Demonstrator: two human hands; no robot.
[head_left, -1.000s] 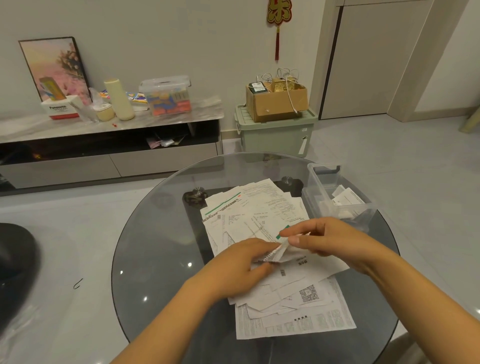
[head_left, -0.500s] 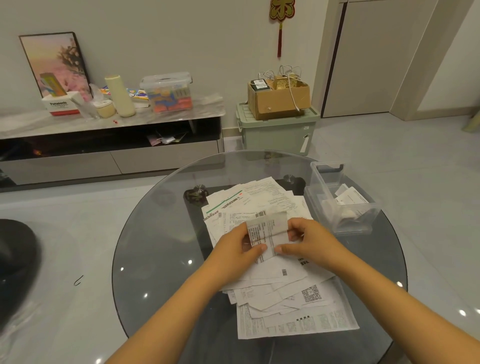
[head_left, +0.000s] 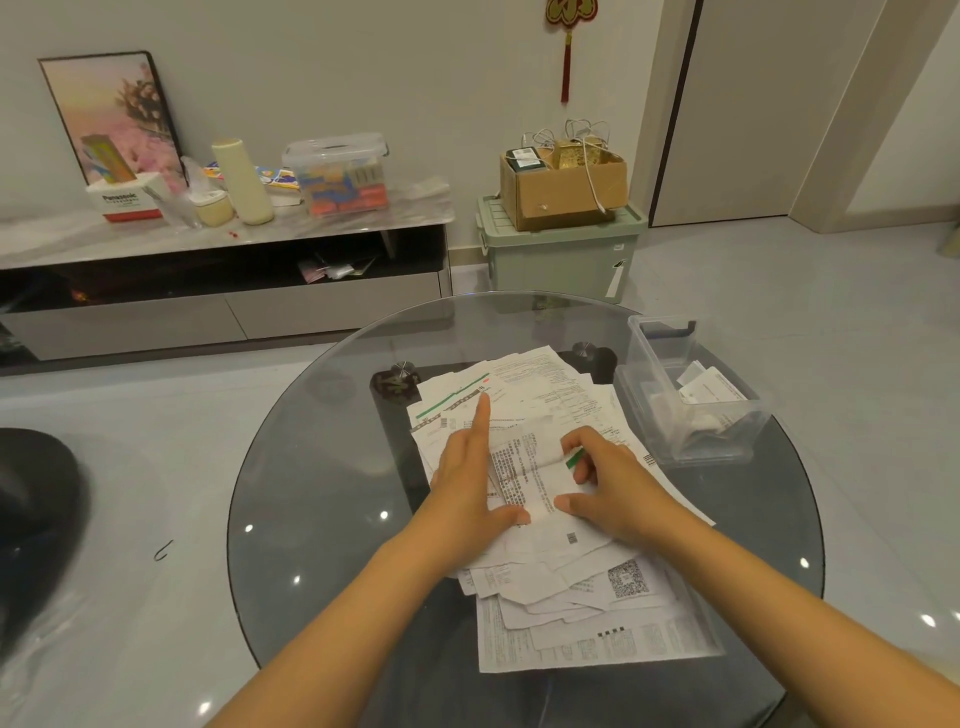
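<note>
The receipt lies flat, printed side up, on top of the pile of papers. The pile sits near the middle of the round glass table. The receipt shows a crease across its width.

Left hand: placed on the left edge of the receipt. The fingers are straight and point away from the person. The index finger reaches past the receipt onto the sheets behind it. The thumb lies along the receipt's lower left corner. The hand presses down and grips nothing.

Right hand: placed on the right edge of the receipt. The fingers are curled over that edge, and the thumb rests on the lower right corner. A green-printed strip shows between the curled fingers. The hand holds the edge; whether the fingertips pass under the sheet is not clear from this angle.

The two hands are apart, with the width of the receipt between them.

A clear plastic box stands on the table to the right of the pile, just beside it. It contains a few paper slips.

Beyond the table, a cardboard box rests on a green storage bin against the wall. A low cabinet stands to the left of the bin.
</note>
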